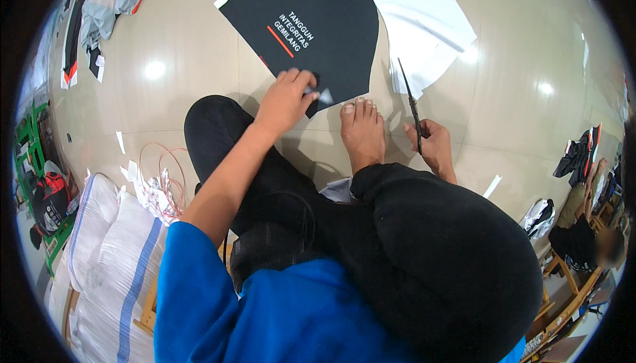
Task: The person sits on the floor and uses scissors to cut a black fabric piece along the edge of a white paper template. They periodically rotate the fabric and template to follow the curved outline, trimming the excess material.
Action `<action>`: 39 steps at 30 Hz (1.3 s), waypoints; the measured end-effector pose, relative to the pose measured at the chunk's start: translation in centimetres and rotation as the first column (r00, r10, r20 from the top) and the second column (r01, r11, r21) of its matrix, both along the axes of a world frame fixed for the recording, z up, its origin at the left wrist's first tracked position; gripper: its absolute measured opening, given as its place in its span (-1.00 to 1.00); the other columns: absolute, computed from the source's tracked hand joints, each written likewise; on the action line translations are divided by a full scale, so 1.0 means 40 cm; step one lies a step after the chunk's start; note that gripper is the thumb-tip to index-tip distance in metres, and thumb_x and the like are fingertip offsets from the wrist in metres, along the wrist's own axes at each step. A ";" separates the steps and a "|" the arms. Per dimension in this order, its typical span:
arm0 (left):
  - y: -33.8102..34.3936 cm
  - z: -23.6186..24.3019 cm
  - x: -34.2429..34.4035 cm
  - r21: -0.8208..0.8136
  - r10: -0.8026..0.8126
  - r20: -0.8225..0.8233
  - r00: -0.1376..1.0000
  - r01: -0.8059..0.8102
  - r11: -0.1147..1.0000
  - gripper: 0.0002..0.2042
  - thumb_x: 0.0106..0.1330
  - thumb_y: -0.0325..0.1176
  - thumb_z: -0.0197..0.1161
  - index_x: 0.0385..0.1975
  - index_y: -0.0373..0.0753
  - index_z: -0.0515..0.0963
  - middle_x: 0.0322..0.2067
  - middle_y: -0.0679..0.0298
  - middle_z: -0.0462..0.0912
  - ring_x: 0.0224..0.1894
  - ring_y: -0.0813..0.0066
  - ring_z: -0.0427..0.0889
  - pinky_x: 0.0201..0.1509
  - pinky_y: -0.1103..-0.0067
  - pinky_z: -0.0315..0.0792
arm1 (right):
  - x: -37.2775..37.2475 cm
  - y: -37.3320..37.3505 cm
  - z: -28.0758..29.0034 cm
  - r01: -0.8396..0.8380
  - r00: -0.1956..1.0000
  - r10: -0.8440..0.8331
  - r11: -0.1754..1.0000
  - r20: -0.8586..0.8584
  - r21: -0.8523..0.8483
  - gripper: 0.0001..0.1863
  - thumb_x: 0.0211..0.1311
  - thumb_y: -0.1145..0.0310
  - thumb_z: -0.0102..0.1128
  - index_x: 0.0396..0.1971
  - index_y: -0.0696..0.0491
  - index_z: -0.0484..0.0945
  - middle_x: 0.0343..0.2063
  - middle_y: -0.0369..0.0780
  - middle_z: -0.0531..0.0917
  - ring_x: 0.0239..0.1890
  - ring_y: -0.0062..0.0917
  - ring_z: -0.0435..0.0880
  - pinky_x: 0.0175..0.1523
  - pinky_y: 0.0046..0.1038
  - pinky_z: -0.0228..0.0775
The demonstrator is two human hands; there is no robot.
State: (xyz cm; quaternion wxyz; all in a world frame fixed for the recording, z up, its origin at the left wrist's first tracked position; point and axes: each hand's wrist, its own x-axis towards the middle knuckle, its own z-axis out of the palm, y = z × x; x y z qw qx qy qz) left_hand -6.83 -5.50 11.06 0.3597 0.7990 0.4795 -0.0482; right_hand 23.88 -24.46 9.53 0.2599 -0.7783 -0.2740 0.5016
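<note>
A dark fabric panel [331, 25] with white lettering and an orange line lies flat on the floor ahead of me, its near tip by my bare foot. Over its near left edge is my left hand [286, 101], thumb and fingers closed on a small black-and-white scrap [323, 97]. That scrap is blurred, and I cannot tell whether it is joined to the panel. To the right of my foot, my right hand [434, 144] grips dark scissors [412, 101] by the handles, their blades pointing away from me and looking closed.
White sheets [424, 25] lie beside and under the panel. Garment pieces [109, 8] are at the far left. Stuffed white sacks [116, 263] and a tangle of red cord [173, 171] sit to my left. Several scraps dot the tiles. Another person [576, 237] is at the right.
</note>
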 end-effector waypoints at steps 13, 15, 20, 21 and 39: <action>-0.094 -0.188 0.150 0.366 0.375 0.074 0.924 -0.375 0.852 -0.22 0.64 -0.01 0.10 0.64 -0.47 0.09 0.69 -0.27 -0.09 0.72 -0.44 -0.21 0.69 -0.26 -0.30 | 0.028 0.032 -0.034 -0.015 1.000 0.015 1.000 -0.019 -0.010 -0.58 0.33 0.10 0.61 -0.39 0.19 0.71 -0.61 -0.33 0.64 -0.55 -0.69 0.56 -0.42 -0.51 0.40; -0.098 -0.168 0.156 0.381 0.369 0.085 0.925 -0.373 0.846 -0.25 0.60 -0.06 0.18 0.60 -0.44 0.16 0.61 -0.25 0.11 0.69 -0.39 -0.06 0.69 -0.26 -0.24 | 0.034 0.035 -0.026 -0.021 1.000 0.021 1.000 -0.004 -0.021 -0.59 0.34 0.11 0.61 -0.37 0.20 0.72 -0.62 -0.33 0.63 -0.56 -0.68 0.56 -0.42 -0.51 0.39; -0.036 -0.117 0.129 0.426 0.338 0.180 0.924 -0.383 0.820 -0.28 0.52 -0.13 0.31 0.56 -0.38 0.24 0.26 -0.06 0.50 0.39 -0.09 0.43 0.63 -0.18 -0.03 | 0.066 0.031 -0.043 -0.028 1.000 0.028 1.000 0.015 0.000 -0.59 0.34 0.12 0.61 -0.35 0.21 0.73 -0.62 -0.33 0.63 -0.56 -0.68 0.56 -0.43 -0.50 0.39; -0.018 -0.119 0.116 0.398 0.334 0.184 0.924 -0.381 0.835 -0.27 0.53 -0.12 0.31 0.56 -0.37 0.24 0.21 -0.03 0.54 0.33 -0.06 0.48 0.61 -0.15 0.00 | 0.069 0.034 -0.041 -0.022 1.000 0.022 1.000 0.021 0.000 -0.60 0.34 0.12 0.61 -0.35 0.21 0.73 -0.63 -0.33 0.63 -0.56 -0.68 0.56 -0.43 -0.49 0.39; 0.030 -0.053 0.076 0.301 -0.015 0.207 0.978 -0.049 0.952 -0.59 0.58 -0.10 0.27 0.22 -0.27 0.58 0.18 -0.04 0.57 0.31 -0.08 0.49 0.41 0.00 0.30 | 0.055 0.058 -0.030 -0.002 0.994 0.002 1.000 -0.108 -0.007 -0.57 0.34 0.11 0.61 -0.36 0.23 0.71 -0.61 -0.31 0.64 -0.57 -0.68 0.56 -0.44 -0.52 0.38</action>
